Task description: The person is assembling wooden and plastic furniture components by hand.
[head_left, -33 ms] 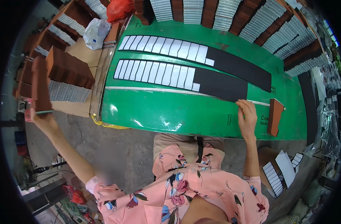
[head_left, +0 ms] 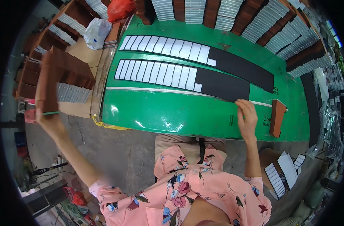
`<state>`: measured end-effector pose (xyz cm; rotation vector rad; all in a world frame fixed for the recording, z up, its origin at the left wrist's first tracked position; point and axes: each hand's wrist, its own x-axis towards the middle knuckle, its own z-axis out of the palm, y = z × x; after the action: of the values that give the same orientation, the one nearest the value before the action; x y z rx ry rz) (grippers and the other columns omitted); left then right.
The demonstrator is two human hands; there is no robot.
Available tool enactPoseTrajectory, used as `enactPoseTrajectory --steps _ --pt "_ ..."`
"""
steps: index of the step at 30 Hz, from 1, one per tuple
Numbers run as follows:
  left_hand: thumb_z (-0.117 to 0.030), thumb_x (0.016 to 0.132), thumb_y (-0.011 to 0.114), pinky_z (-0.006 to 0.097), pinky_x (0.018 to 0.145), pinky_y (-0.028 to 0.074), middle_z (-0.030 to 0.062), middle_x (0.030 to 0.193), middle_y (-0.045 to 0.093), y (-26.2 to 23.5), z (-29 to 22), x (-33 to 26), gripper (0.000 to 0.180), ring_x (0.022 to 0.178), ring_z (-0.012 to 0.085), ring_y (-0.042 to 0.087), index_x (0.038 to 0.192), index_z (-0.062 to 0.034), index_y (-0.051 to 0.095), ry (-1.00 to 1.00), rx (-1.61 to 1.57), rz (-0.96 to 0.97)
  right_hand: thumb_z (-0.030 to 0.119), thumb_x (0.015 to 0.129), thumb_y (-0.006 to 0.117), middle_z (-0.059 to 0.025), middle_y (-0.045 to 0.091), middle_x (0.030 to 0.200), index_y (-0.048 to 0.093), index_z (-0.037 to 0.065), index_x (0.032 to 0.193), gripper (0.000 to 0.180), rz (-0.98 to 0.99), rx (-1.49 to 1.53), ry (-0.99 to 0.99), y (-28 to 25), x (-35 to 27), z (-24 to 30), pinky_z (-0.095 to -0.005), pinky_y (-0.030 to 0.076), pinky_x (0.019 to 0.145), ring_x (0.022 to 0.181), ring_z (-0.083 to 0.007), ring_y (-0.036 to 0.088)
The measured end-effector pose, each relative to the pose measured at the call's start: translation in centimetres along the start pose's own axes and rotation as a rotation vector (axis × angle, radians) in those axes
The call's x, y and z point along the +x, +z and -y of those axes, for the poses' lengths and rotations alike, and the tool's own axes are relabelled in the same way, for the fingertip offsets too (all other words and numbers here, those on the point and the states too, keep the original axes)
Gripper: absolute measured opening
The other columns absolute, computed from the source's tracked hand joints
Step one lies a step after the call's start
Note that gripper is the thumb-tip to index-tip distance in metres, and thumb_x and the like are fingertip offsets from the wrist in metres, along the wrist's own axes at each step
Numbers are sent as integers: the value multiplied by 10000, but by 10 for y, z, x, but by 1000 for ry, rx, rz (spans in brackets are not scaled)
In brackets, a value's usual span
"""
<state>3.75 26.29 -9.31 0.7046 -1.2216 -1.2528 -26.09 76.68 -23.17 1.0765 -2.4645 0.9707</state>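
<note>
Out at the left, my left hand [head_left: 51,123] grips the lower end of a long reddish-brown piece [head_left: 47,84] with a pale green edge; motion blurs it somewhat. My right hand [head_left: 248,119] hovers low over the green table [head_left: 160,115], fingers loosely bent and a gap showing between them and the thumb. Its fingertips are beside the end of a black strip [head_left: 226,84] partly covered by white rectangles; whether they touch cannot be seen. A second such strip [head_left: 243,67] lies behind it. Right of this hand rests a brown wedge-like piece [head_left: 278,118].
Brown and silver stacks [head_left: 194,11] line the table's far edge. A brown stack [head_left: 76,69] stands on the left surface, near a white plastic bag [head_left: 96,34] and a red bag [head_left: 121,10]. Below right, an open carton [head_left: 268,156] holds white sheets and strips.
My left hand has swung slightly right with the brown piece, toward the left stack. My right hand has shifted a little left.
</note>
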Motion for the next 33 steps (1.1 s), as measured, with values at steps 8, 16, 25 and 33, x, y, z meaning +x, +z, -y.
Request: enactPoseTrajectory --steps 8,16,25,33 --pt "-284 775 645 314 849 458 93 1114 619 122 122 -221 442 998 184 568 1135 -28 628 -475 228 1108 65 766 676 -141 521 1231 537 29 1182 440 65 220 -148 32 14 54 -453 399 973 1101 -350 519" --pt "-218 606 689 372 842 436 100 1114 566 165 144 -260 452 994 282 547 1040 -102 645 316 205 1395 130 740 712 -123 542 1177 584 38 1118 410 291 83 -94 18 -17 31 -455 402 946 1112 -325 496" --pt "-293 721 703 404 904 376 120 1113 619 148 167 -254 457 1039 281 568 1100 -51 621 138 214 1394 59 754 679 -83 610 924 620 35 925 182 180 152 -191 50 58 22 -387 498 719 853 -282 597" --pt "-59 741 706 350 756 476 124 971 648 161 168 -250 318 878 288 610 1040 -21 606 240 289 1252 117 719 726 -98 589 835 605 28 860 206 512 -115 -284 113 114 12 -388 516 676 814 -283 607"
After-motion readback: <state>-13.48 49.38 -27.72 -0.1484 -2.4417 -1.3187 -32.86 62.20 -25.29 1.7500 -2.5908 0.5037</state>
